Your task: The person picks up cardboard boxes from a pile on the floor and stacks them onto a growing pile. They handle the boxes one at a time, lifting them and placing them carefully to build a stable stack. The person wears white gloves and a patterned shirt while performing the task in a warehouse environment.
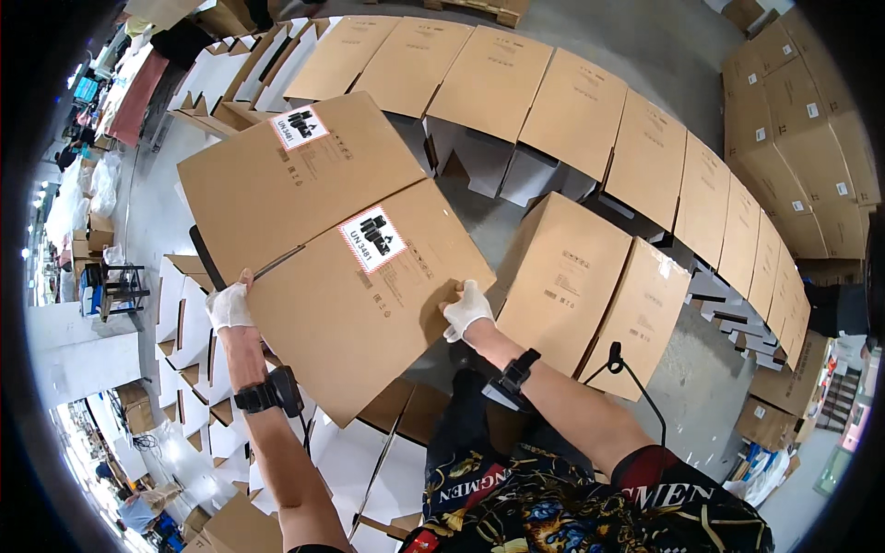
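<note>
Between my hands is a brown cardboard box [341, 323] with a white, red-edged label [372, 238] on its face. My left hand [230, 306], in a white glove, grips its left edge near the far corner, thumb on top. My right hand [467, 311], likewise gloved, is curled over its right edge; the fingers beneath are hidden. Right against its far side lies a second cardboard box [244, 198] with a similar label [300, 127]. To the right of my right hand stand two more boxes, a wider one [562, 286] and a narrower one [645, 304].
A curved row of brown cartons [489, 78] runs along the far side and right. White-lined open cartons [189, 323] stand at the left and below the held box. Stacked boxes [774, 120] rise at the far right. Grey floor [678, 359] shows between.
</note>
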`<state>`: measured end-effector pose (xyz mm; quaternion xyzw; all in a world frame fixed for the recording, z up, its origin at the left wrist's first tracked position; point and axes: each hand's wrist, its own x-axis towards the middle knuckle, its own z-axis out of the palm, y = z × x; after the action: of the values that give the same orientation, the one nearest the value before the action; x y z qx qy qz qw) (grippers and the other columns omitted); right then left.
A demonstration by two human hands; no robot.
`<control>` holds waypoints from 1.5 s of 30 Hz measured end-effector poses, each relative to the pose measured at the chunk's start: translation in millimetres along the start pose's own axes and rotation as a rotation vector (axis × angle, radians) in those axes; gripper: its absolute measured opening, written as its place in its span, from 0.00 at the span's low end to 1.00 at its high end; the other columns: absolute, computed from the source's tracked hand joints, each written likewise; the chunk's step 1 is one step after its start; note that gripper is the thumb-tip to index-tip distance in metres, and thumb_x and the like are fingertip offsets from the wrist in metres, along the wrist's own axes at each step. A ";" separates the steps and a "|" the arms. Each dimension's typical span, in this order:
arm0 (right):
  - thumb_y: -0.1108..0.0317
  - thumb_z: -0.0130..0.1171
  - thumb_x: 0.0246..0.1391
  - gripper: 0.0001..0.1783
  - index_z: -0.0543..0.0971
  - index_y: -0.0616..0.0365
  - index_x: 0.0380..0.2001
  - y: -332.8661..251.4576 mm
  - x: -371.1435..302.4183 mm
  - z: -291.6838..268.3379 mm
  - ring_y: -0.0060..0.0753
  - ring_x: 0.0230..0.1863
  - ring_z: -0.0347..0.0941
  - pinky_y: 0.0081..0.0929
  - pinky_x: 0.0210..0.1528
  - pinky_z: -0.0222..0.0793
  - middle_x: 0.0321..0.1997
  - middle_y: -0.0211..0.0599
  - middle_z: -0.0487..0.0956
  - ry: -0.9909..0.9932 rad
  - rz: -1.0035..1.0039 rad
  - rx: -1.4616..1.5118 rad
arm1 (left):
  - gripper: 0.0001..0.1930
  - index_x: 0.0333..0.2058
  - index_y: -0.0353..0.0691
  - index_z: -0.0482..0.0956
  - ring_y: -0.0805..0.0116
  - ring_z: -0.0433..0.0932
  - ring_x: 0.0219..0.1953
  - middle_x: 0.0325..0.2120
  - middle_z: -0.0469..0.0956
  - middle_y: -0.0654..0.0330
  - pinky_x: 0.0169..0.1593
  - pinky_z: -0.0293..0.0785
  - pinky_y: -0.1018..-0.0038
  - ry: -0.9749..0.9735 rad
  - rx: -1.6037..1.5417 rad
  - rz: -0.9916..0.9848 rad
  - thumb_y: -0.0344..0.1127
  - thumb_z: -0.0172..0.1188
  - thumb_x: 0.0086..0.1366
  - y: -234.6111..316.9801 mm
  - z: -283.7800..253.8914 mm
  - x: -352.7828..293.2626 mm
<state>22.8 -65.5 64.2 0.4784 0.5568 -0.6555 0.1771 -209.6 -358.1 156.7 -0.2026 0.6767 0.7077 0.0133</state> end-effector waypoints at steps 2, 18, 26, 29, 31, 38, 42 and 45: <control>0.76 0.59 0.49 0.35 0.54 0.56 0.57 24.8 8.6 13.1 0.46 0.16 0.73 0.40 0.19 0.76 0.40 0.59 0.71 -0.073 0.109 0.125 | 0.08 0.30 0.33 0.76 0.73 0.74 0.23 0.25 0.77 0.61 0.26 0.72 0.75 -0.080 0.189 0.100 0.21 0.65 0.51 24.9 32.1 -40.8; 0.66 0.49 0.59 0.13 0.73 0.57 0.45 92.0 60.6 133.3 0.43 0.49 0.74 0.52 0.50 0.71 0.45 0.41 0.77 -0.612 0.089 0.829 | 0.05 0.21 0.41 0.77 0.52 0.64 0.12 0.09 0.64 0.53 0.18 0.59 0.66 -0.425 1.142 0.776 0.29 0.66 0.47 -15.3 -27.4 -201.7; 0.61 0.36 0.63 0.19 0.74 0.58 0.44 215.1 170.2 119.6 0.45 0.44 0.75 0.47 0.45 0.74 0.46 0.43 0.77 -0.432 0.206 0.770 | 0.14 0.30 0.42 0.79 0.56 0.70 0.13 0.10 0.68 0.58 0.18 0.66 0.64 -0.577 1.057 0.845 0.24 0.58 0.40 -167.0 -27.9 -178.6; 0.56 0.38 0.60 0.20 0.74 0.60 0.40 190.0 156.1 66.0 0.52 0.32 0.76 0.49 0.36 0.75 0.36 0.51 0.78 -0.138 0.443 0.585 | 0.03 0.23 0.43 0.76 0.53 0.75 0.17 0.11 0.71 0.52 0.20 0.69 0.61 -0.519 1.081 0.589 0.32 0.60 0.51 -252.6 -11.6 -160.7; 0.52 0.41 0.58 0.21 0.73 0.60 0.36 177.3 123.8 32.7 0.53 0.24 0.76 0.46 0.28 0.75 0.27 0.53 0.78 -0.012 0.344 0.418 | 0.05 0.24 0.43 0.78 0.49 0.77 0.25 0.19 0.76 0.51 0.28 0.73 0.59 -0.581 1.158 0.359 0.35 0.56 0.54 -310.7 -5.7 -141.1; 0.80 0.50 0.49 0.09 0.74 0.60 0.35 35.4 116.5 -14.0 0.29 0.24 0.75 0.27 0.30 0.73 0.25 0.36 0.78 0.410 -0.732 -0.544 | 0.13 0.30 0.47 0.81 0.48 0.78 0.38 0.33 0.80 0.51 0.41 0.75 0.62 -1.134 0.990 -0.029 0.47 0.53 0.57 -388.1 38.4 -163.4; 0.71 0.64 0.43 0.28 0.71 0.59 0.50 -31.5 185.4 -28.2 0.35 0.44 0.75 0.28 0.47 0.71 0.44 0.45 0.78 0.511 -0.697 -0.802 | 0.22 0.45 0.33 0.74 0.60 0.75 0.48 0.44 0.78 0.50 0.49 0.70 0.70 -0.274 0.033 -0.519 0.44 0.61 0.57 -373.2 20.3 -71.5; 0.58 0.72 0.37 0.47 0.63 0.63 0.59 -33.5 230.0 -28.0 0.46 0.55 0.70 0.31 0.57 0.64 0.55 0.52 0.72 0.302 -0.374 -1.070 | 0.44 0.58 0.31 0.56 0.52 0.68 0.56 0.54 0.66 0.41 0.57 0.64 0.69 -0.195 0.495 -0.478 0.49 0.67 0.51 -326.0 47.4 -13.9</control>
<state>-101.1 39.4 -104.5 0.3041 0.9044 -0.2280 0.1939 -114.0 -281.6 -149.4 -0.2776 0.7565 0.5153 0.2916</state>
